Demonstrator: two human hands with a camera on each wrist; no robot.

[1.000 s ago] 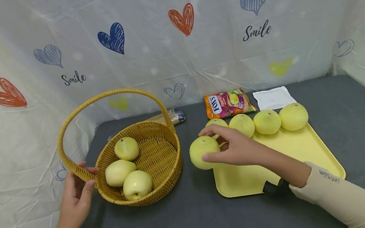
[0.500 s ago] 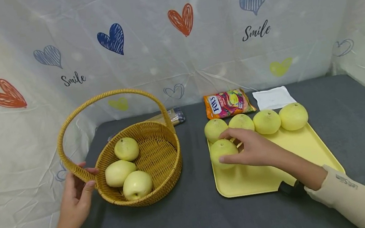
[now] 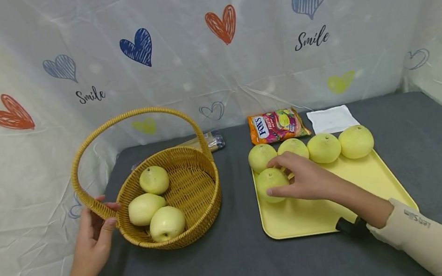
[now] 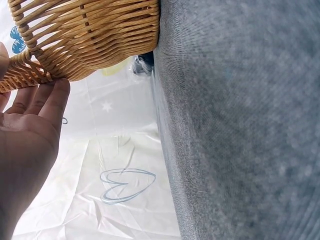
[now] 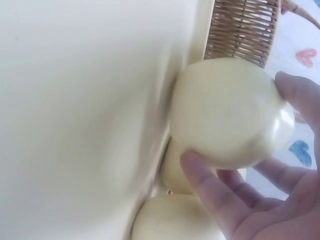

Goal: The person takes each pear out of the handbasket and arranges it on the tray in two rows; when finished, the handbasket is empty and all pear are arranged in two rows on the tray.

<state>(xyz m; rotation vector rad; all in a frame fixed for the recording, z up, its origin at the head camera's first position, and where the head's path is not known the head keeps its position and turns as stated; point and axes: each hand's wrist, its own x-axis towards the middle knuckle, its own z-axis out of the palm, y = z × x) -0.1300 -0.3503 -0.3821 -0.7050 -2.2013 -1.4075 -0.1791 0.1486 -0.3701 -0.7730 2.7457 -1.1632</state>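
My left hand (image 3: 93, 243) grips the foot of the arched handle (image 3: 92, 203) of a woven wicker basket (image 3: 193, 184); in the left wrist view its fingers (image 4: 60, 95) lie against the wicker. Inside the basket sit 3 round, pale yellow-green pears (image 3: 167, 223). My right hand (image 3: 305, 178) holds another pear (image 3: 270, 183) over the front-left part of a yellow tray (image 3: 321, 216), its thumb and fingers around the fruit. In the right wrist view this pear (image 5: 225, 112) is close to the tray surface (image 5: 90, 120). A row of several pears (image 3: 324, 148) stands along the tray's back edge.
Behind the tray lie an orange Fox's candy bag (image 3: 276, 125) and a white folded cloth or packet (image 3: 332, 119). A clear-wrapped bundle (image 3: 215, 140) is partly hidden behind the basket. A dark grey cloth (image 3: 231, 273) covers the table, and a printed curtain (image 3: 181, 35) hangs behind.
My right hand has carried the pear from the gap between basket and tray rightward onto the tray's left part, then stayed there. The left hand and basket have stayed put.
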